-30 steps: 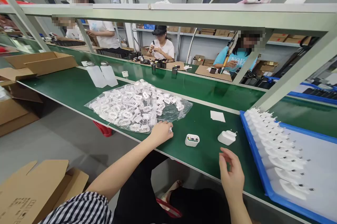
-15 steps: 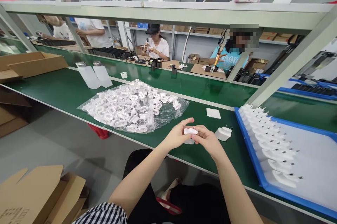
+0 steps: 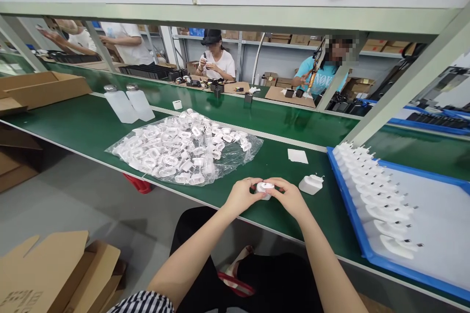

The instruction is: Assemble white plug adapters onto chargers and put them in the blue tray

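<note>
Between my two hands at the bench's front edge is a white plug adapter [image 3: 264,189]. My left hand [image 3: 240,195] closes on its left side, thumb in front and fingers behind. On the other side my right hand [image 3: 288,196] grips it the same way. Its lower part is partly hidden by my thumbs. A second white plug adapter [image 3: 311,184], pins upward, stands on the green bench just right of my right hand. Left of my hands lies a clear plastic bag [image 3: 235,161] with several white plastic plug parts [image 3: 171,149] heaped on it.
At right, a blue-rimmed tray [image 3: 347,215] holds rows of white adapters [image 3: 378,212]. A white card [image 3: 297,156] and two translucent bottles [image 3: 121,105] are on the green bench [image 3: 66,122]. Cardboard boxes [image 3: 47,269] stand lower left. Co-workers sit beyond the overhead shelf [image 3: 235,12].
The white piece in my hands now sits down on the adapter body, pins upward. My left fingers have come down from a raised pose, and both hands now hold the adapter symmetrically.
</note>
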A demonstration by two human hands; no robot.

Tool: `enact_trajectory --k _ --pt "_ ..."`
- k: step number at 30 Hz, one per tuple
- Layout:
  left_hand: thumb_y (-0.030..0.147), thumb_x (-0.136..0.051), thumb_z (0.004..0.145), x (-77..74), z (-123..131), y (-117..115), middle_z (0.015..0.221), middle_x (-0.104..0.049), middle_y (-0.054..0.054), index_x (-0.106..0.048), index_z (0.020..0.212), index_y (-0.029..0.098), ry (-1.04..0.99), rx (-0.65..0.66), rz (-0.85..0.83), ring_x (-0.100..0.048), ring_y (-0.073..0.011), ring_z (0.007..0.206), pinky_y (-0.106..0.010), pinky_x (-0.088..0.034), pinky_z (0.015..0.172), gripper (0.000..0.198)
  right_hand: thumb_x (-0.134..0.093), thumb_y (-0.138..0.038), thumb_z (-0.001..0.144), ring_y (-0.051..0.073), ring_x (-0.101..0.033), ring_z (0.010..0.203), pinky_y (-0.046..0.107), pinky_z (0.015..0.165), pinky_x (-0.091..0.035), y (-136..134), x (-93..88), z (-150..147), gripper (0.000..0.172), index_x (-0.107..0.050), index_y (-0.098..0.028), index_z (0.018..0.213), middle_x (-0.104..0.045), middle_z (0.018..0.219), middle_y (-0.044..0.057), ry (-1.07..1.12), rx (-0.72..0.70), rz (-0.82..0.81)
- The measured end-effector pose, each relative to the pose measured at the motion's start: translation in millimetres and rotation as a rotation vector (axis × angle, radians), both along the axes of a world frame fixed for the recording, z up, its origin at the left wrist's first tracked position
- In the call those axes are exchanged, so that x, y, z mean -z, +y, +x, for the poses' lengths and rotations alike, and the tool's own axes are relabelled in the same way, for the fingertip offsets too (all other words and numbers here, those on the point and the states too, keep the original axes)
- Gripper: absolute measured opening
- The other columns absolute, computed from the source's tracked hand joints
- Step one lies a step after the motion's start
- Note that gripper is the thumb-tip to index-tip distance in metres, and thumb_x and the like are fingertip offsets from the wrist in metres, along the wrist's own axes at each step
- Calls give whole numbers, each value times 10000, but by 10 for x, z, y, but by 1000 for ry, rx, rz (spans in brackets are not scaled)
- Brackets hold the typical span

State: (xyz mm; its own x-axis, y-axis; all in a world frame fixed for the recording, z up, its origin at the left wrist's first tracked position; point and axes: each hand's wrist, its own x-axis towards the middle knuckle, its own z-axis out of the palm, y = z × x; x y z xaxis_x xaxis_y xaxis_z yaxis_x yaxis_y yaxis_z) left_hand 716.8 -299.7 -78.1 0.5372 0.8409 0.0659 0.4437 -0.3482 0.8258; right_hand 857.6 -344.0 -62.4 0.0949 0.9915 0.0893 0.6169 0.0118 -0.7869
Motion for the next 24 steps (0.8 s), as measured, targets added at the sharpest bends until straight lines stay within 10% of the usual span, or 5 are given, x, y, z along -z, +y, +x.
enact_trajectory --k 17,24 --pt "265 -487 659 -589 121 74 671 -569 -80 -581 694 129 741 292 312 -544 -201 654 -249 -393 570 169 -436 -250 711 164 -532 570 216 427 -271 -18 -260 -126 99 -479 -186 772 -585 655 34 -732 -161 -163" --pt "256 -585 519 -549 219 331 451 -518 -5 -589 650 144 770 428 66 -504 -141 448 -219 -374 463 173 -518 -249 628 127 -488 482 205 395 -218 81 -298 -106 89 -478 -200 565 -550 537 -6 -623 -100 -253"
